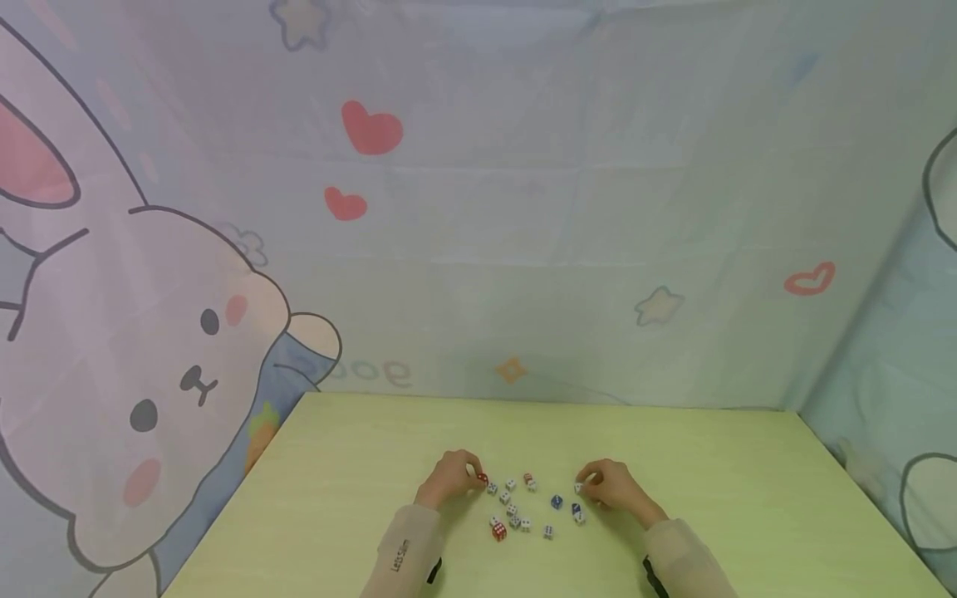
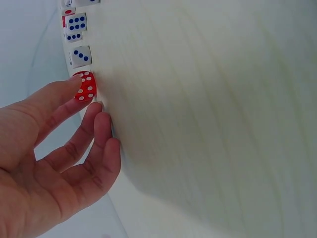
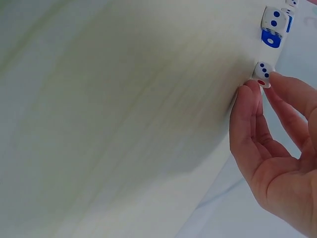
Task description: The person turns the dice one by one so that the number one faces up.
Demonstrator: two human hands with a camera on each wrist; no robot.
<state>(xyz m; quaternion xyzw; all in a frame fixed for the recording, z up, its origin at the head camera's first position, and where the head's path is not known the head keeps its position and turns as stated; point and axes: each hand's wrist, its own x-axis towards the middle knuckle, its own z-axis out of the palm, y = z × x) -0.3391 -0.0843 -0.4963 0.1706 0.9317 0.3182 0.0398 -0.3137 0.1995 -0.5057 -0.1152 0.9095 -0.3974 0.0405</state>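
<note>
Between the thumb and index finger of my left hand (image 1: 452, 477) is a red die (image 2: 86, 86) with white dots, at the left end of a loose group of dice. White dice with blue dots, such as one white die (image 2: 80, 56), lie close beside it. My right hand (image 1: 611, 486) pinches a white die (image 3: 263, 72) with thumb and fingertips, at the group's right side. Near that hand, a white die (image 3: 275, 20) and a blue die (image 3: 271, 38) sit against each other. In the head view the held dice are partly covered by fingers.
Between the hands several white dice are scattered on the pale yellow table (image 1: 359, 440), with a blue die (image 1: 557, 502) and a larger red die (image 1: 499, 531) among them. Behind the table hangs a cloth backdrop (image 1: 523, 208) printed with a rabbit and hearts.
</note>
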